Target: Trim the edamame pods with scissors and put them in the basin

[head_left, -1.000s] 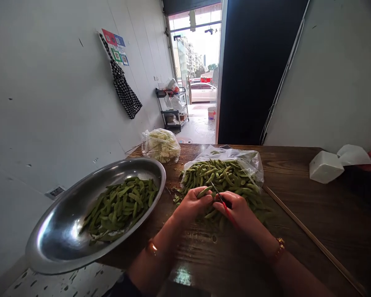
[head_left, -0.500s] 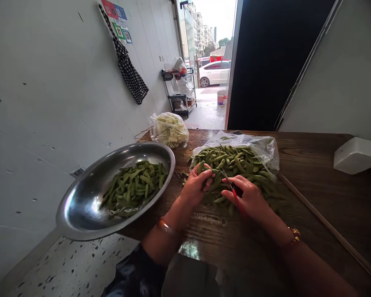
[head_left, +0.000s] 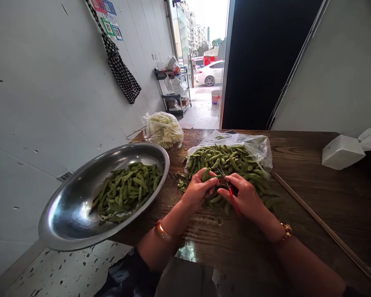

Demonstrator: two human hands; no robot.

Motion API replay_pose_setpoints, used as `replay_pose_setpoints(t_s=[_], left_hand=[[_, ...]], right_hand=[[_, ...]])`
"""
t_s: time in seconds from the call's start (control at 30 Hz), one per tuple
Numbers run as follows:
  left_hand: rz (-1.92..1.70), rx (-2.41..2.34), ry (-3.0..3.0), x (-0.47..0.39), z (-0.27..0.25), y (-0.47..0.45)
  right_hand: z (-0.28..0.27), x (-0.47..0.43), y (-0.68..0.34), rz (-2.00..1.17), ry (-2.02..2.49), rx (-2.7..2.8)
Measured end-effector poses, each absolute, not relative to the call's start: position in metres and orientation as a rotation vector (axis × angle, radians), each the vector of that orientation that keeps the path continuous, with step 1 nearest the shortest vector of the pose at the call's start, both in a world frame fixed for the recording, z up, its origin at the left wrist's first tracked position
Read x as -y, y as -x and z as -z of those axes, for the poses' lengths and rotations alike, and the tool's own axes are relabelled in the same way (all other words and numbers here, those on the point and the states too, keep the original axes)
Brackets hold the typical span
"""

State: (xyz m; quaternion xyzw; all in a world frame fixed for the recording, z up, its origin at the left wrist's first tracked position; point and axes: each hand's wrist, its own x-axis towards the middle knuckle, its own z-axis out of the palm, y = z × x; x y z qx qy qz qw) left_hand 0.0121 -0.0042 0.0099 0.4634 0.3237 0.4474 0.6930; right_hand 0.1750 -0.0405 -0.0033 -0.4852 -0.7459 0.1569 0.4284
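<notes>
My left hand [head_left: 200,187] pinches green edamame pods [head_left: 205,174] between thumb and fingers, in front of the heap. In my right hand [head_left: 243,194] is a pair of red-handled scissors [head_left: 231,194], its blades pointing up and left, close to the held pods. Beyond both hands a heap of edamame pods [head_left: 216,154] spills from a clear plastic bag [head_left: 259,144] onto the wooden table. To the left, a large metal basin [head_left: 71,206] holds more pods [head_left: 130,187].
A bagged cauliflower [head_left: 165,128] lies at the table's back left. A long wooden stick [head_left: 321,222] runs along the right side of the table [head_left: 299,148]. A white box [head_left: 343,152] stands at the far right. A cart [head_left: 174,93] is near the doorway.
The view has shifted slightly, so most things sit further left. My hands have come closer together, with the scissors nearer the pods in my left hand.
</notes>
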Motion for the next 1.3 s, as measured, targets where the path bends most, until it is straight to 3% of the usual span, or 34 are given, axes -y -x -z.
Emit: replay_pose_setpoints(t_s=[0.77, 1.0, 1.17, 1.3], left_hand=[[-1.024, -0.958, -1.201, 0.006, -0.008, -0.013], [-1.047, -1.22, -2.074, 0.039, -0.072, 0.01], [-1.086, -1.769, -2.364, 0.033, -0.118, 0.089], [-0.823, -2.099, -2.545, 0.022, -0.123, 0.146]], right_hand=[[0.007, 0.032, -0.183, -0.287, 1.188, 1.673], [0.012, 0.026, -0.197, -0.251, 1.197, 1.585], [0.009, 0.025, -0.201, -0.263, 1.195, 1.553], [0.004, 0.024, -0.204, -0.303, 1.214, 1.485]])
